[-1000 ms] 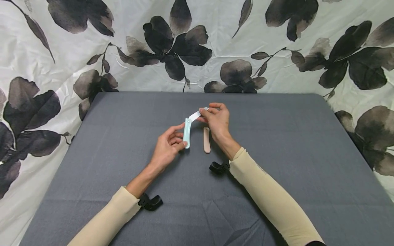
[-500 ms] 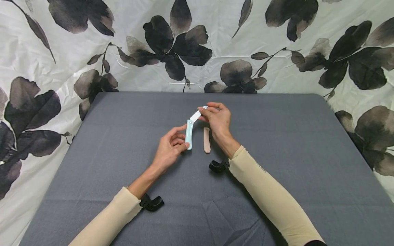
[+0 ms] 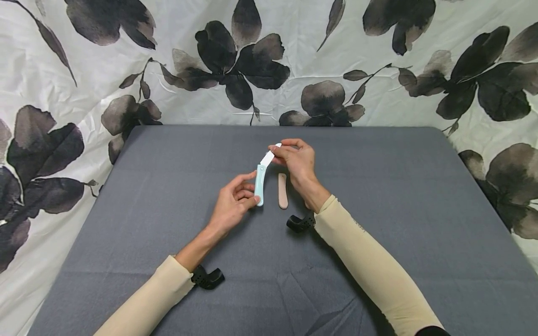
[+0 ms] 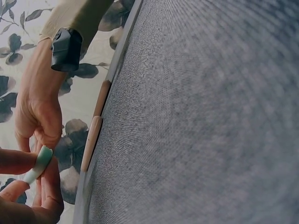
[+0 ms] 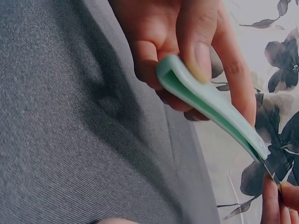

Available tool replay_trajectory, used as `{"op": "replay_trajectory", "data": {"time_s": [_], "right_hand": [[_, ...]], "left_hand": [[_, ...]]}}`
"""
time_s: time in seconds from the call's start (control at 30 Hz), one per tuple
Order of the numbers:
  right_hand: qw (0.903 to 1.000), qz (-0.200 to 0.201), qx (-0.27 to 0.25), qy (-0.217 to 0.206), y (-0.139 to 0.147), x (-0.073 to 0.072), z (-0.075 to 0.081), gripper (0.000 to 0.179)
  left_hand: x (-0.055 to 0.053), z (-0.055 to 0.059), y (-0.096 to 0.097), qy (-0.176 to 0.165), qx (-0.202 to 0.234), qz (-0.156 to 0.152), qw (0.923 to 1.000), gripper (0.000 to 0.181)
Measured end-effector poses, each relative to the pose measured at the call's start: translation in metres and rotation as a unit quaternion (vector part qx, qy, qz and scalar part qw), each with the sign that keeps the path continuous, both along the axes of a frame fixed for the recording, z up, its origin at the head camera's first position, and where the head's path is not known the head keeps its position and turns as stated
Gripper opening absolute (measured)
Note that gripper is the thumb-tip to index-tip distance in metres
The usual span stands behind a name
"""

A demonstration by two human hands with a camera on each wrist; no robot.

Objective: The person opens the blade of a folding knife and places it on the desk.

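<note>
Mint-green plastic forms the handle [image 3: 260, 185] of a folding knife [image 3: 260, 177], which is held in the air above the grey cloth-covered counter [image 3: 176, 186]. Its pale blade [image 3: 267, 158] juts from the handle's far end, leaning to the right of the handle's line. The left hand [image 3: 233, 198] pinches the handle, its thumb near the butt and the index finger reaching up along it. The right hand [image 3: 299, 163] pinches the blade near its tip between thumb and fingers. Seen from the right wrist, a long slot [image 5: 212, 112] runs along the handle's edge. A pale pink strip [image 3: 282, 191] lies on the counter, just right of the knife and apart from it; the left wrist view also shows a browner piece [image 4: 102, 98] near its end. Cream sleeves [image 3: 147, 298] cover both forearms, and floral fabric [image 3: 315, 56] hangs behind.
</note>
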State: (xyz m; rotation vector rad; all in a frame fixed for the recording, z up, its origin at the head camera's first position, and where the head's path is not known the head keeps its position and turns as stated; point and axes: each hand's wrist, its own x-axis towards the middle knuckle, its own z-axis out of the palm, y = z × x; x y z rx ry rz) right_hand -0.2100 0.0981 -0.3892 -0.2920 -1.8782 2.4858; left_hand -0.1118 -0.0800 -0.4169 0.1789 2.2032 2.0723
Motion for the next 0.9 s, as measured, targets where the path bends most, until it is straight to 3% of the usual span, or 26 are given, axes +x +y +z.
{"op": "replay_trajectory", "data": {"time_s": [0.27, 0.57, 0.9], "right_hand": [[0.9982, 0.054, 0.012, -0.024, 0.006, -0.007, 0.0, 0.025], [0.9893, 0.134, 0.041, -0.04, 0.015, -0.015, 0.001, 0.026], [0.9856, 0.149, 0.066, -0.046, 0.013, -0.02, 0.004, 0.031]], "left_hand": [[0.001, -0.001, -0.001, 0.004, -0.004, -0.009, 0.9999, 0.062], [0.004, -0.004, -0.001, -0.003, -0.014, -0.016, 0.9998, 0.061], [0.005, -0.004, 0.0, -0.008, -0.017, -0.016, 0.9997, 0.062]]}}
